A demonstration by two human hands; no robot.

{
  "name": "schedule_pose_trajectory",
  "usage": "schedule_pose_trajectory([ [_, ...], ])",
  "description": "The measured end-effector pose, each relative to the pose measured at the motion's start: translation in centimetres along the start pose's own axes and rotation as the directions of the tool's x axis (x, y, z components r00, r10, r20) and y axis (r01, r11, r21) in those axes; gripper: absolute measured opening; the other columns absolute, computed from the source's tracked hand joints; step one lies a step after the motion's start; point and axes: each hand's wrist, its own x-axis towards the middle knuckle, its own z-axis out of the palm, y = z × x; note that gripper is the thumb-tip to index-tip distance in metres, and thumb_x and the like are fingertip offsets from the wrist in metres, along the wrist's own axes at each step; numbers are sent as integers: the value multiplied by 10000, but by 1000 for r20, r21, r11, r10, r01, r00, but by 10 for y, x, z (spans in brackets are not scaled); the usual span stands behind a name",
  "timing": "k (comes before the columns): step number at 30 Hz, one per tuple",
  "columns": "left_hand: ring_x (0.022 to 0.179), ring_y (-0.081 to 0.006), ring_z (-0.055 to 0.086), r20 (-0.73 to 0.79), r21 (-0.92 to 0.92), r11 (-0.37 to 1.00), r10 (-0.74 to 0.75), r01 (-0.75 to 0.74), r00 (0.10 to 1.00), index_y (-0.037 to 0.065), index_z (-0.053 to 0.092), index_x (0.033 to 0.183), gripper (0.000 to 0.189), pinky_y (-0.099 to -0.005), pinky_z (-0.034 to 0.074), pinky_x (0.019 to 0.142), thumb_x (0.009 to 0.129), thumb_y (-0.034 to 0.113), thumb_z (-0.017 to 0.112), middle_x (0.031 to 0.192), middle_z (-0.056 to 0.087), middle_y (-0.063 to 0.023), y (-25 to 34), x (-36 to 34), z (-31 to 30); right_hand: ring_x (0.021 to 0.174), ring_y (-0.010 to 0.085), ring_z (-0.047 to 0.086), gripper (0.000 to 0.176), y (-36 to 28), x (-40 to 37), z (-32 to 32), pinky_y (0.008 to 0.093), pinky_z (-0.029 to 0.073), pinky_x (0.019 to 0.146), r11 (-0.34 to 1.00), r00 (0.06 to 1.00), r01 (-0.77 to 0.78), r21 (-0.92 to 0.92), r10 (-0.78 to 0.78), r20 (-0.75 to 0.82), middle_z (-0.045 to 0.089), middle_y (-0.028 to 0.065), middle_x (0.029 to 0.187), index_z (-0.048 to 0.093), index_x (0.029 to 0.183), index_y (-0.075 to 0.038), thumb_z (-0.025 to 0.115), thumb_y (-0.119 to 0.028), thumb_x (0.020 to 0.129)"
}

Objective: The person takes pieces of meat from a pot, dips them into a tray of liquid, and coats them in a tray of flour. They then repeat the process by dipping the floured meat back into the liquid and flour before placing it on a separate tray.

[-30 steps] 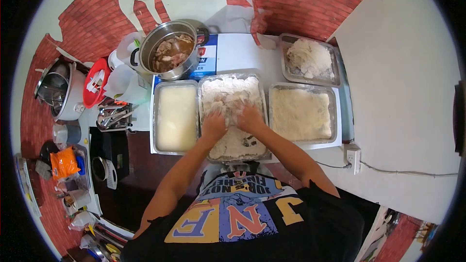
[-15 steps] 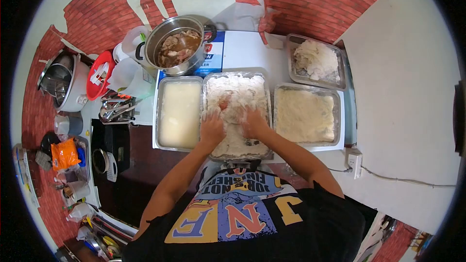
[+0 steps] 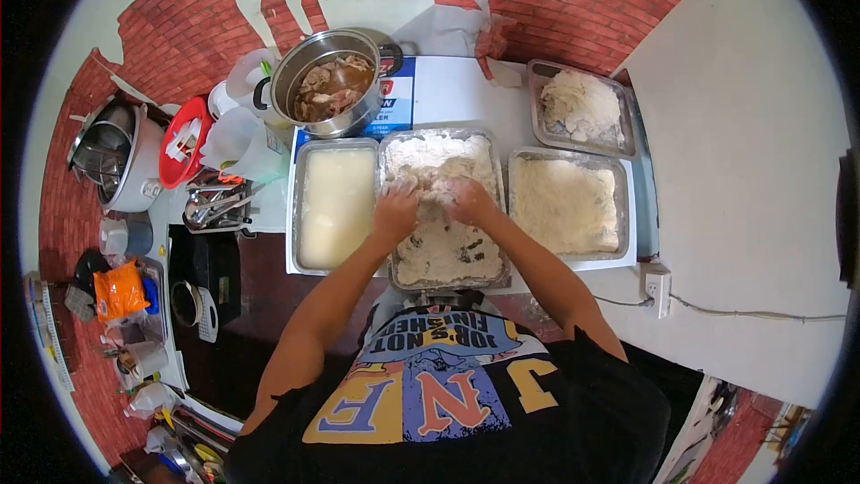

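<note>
- left hand (image 3: 394,215) and right hand (image 3: 470,202) lie side by side in the flour tray (image 3: 448,284), the middle one of three metal trays in a row on the worktop (image 3: 457,90)
- both hands are palm down, fingers bent into the flour (image 3: 439,251) and dusted white; they close in from either side on a floured lump (image 3: 434,184) near the tray's middle; whether they actually grip it i cannot tell
- near the front of the tray the flour is thin, with dark patches of the bottom showing through
- just left of it, touching, the batter tray (image 3: 294,206) holds a pale, smooth liquid; just right, the crumb tray (image 3: 620,206) holds a coarse pale coating
- behind the crumb tray, a smaller back tray (image 3: 536,108) holds a heap of white coated pieces
- behind the batter tray stands a steel pot (image 3: 331,90) of meat in brown liquid; a red lid (image 3: 184,139) and a rice cooker (image 3: 116,157) sit further left
</note>
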Motion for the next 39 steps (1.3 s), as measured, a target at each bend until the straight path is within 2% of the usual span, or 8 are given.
schedule_pose_trajectory([
  [7,811,-359,626,229,-724,609,-230,323,946,4,644,980,354,-429,501,749,710,207,749,870,662,-179,-5,6,-24,1050,387,577,451,-11,-7,-28,440,444,942,967,936,-173,188,221,-274,620,234,1115,595,1181,-19,564,-244,792],
  [11,806,-348,631,211,-846,408,-334,343,919,-23,642,1001,373,-425,512,742,693,153,754,901,662,-190,-4,15,-22,1101,393,551,462,-16,8,-44,438,445,946,896,928,-341,286,369,-51,589,240,1175,572,1183,1,565,-254,797],
  [14,918,-365,623,307,-370,816,-344,444,887,-41,620,1034,409,-453,494,809,692,152,734,973,655,-216,0,25,-28,1129,397,530,488,10,18,-21,442,450,941,914,921,-387,120,389,8,574,233,1199,535,1216,-6,579,-246,794],
  [17,1063,-387,573,45,-191,951,-239,243,970,-21,586,1120,467,-452,463,903,702,148,708,1130,610,-239,13,13,-22,1148,405,515,514,19,18,1,451,454,938,910,936,-347,-226,322,-142,553,226,1234,504,1252,-25,579,-249,796],
  [19,1093,-368,553,116,-91,985,-139,150,984,-14,599,1097,395,-435,465,905,733,127,655,1177,578,-229,22,9,-18,1154,408,511,521,-13,3,-7,454,451,948,865,925,-332,-377,220,-310,540,223,1257,491,1276,-37,567,-253,808],
  [22,1102,-347,550,136,-62,998,-9,18,991,-17,592,1106,364,-443,454,925,761,98,597,1199,565,-211,38,-7,-12,1170,366,514,544,53,-28,72,505,398,996,951,975,-119,-284,57,-216,525,200,1312,532,1286,-27,574,-248,791],
  [25,1102,-330,554,192,-30,999,-11,17,981,-22,592,1105,355,-470,441,941,778,118,578,1222,557,-200,46,-21,0,1196,343,499,541,-8,-56,39,530,391,992,910,1000,-9,-415,0,-20,520,179,1321,537,1285,-49,563,-251,785],
  [39,1088,-341,557,233,22,998,-59,55,971,3,632,991,323,-487,453,898,747,214,656,1177,569,-178,40,-9,-4,1258,329,449,481,-16,-58,51,568,345,1019,873,984,-93,-478,154,92,480,155,1385,538,1292,-59,492,-249,852],
])
